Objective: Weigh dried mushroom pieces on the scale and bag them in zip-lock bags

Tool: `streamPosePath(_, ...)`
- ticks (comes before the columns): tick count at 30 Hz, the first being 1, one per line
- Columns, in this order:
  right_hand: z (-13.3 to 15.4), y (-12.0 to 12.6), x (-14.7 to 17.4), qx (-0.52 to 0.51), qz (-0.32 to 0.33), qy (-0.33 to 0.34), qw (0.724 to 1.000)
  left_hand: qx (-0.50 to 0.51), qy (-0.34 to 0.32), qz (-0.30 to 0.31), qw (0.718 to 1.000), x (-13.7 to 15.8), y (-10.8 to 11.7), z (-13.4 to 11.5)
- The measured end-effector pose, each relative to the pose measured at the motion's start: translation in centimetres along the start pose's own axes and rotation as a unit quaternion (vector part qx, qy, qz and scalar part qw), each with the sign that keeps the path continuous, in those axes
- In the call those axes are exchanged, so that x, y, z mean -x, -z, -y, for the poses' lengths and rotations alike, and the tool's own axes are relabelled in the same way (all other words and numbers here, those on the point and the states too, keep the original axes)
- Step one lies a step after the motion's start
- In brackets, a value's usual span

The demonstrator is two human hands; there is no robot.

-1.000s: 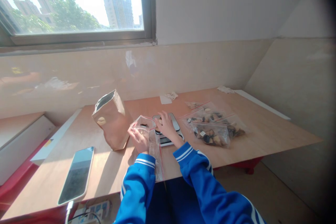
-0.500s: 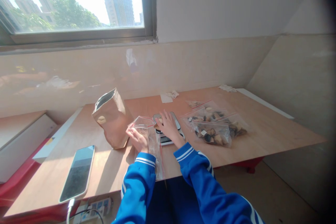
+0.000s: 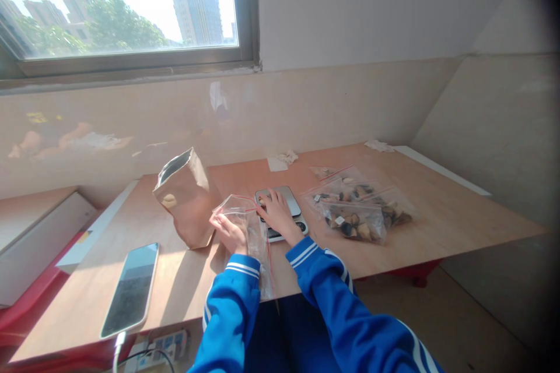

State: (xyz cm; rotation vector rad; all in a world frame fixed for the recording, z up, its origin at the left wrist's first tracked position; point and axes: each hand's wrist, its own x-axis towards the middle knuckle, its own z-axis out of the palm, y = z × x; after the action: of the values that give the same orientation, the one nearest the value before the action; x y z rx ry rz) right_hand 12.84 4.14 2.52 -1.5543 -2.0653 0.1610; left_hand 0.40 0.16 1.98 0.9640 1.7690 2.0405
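Note:
My left hand [image 3: 231,233] is closed around the edge of a clear zip bag [image 3: 256,256] with a red seal strip, and holds its mouth apart. The bag hangs down to the table's front edge. On a small digital scale [image 3: 291,201] with a silver plate, my right hand [image 3: 277,213] lies with bent fingers over a small tan piece [image 3: 262,200]. Its exact kind is hidden by the fingers. The bag's mouth is right beside the scale plate, to the left of my right hand.
Several filled zip bags [image 3: 356,224] of dark and tan pieces lie right of the scale. A brown paper bag [image 3: 188,204] stands open at left, behind a phone [image 3: 131,288] on a cable. Crumpled tissue [image 3: 286,157] lies near the wall.
My right hand has drawn slightly left on the scale plate, its fingers more bent, and more of the plate shows at right. My left hand and the zip bag have hardly moved.

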Motion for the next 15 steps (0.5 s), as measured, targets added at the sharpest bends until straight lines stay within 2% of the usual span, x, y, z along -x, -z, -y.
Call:
streamPosePath(4,0.09,0.2,0.03,0.017,-0.01,0.0,1.0,0.008,-0.006,-0.002,1.0,0.06,0.02,-0.38)
streamPosePath(8,-0.16,-0.09,-0.08,0.033,-0.028,-0.021,0.999,0.015,-0.02,0.022,0.999,0.05,-0.06,-0.09)
streamPosePath(15,-0.79,-0.44,-0.6,-0.016,-0.044,-0.029,0.998,0.019,-0.038,0.044,0.998,0.1,-0.23,0.36)
